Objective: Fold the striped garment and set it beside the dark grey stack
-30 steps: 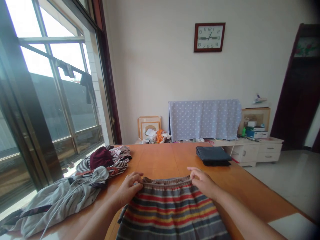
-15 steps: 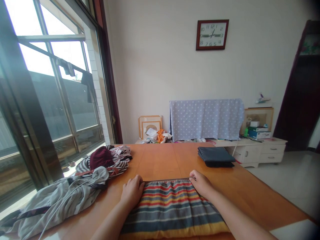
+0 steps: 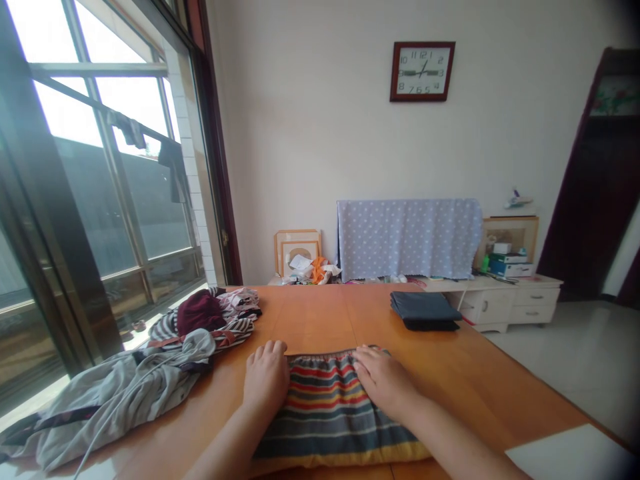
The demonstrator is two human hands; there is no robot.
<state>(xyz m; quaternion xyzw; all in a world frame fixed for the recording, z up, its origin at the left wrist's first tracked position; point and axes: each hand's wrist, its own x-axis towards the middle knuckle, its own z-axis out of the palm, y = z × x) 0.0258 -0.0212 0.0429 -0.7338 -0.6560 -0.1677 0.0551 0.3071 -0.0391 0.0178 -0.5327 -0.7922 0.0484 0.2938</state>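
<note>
A folded garment with red, yellow and grey-blue stripes point(image 3: 333, 417) lies flat on the wooden table in front of me, its gathered, elastic-looking waistband at the far edge. My left hand point(image 3: 267, 377) is at its far left corner, fingers bent over the edge. The fingertips and thumb are partly hidden there. On the far right corner rests my right hand point(image 3: 387, 383), palm down, with fingers stretched out over the waistband. My right forearm covers part of the garment's right side.
Left of the hands lies a heap of loose clothes, including a grey garment point(image 3: 145, 387) and a maroon one point(image 3: 200, 312). A folded dark cloth point(image 3: 425, 311) lies at the table's far right. White sheet-like material point(image 3: 570, 453) is at the near right corner of the table point(image 3: 320, 313).
My right hand has shifted left and inward, its pinch on the corner opened into outstretched fingers. The garment's far right corner is now covered. My left hand stays near its corner.
</note>
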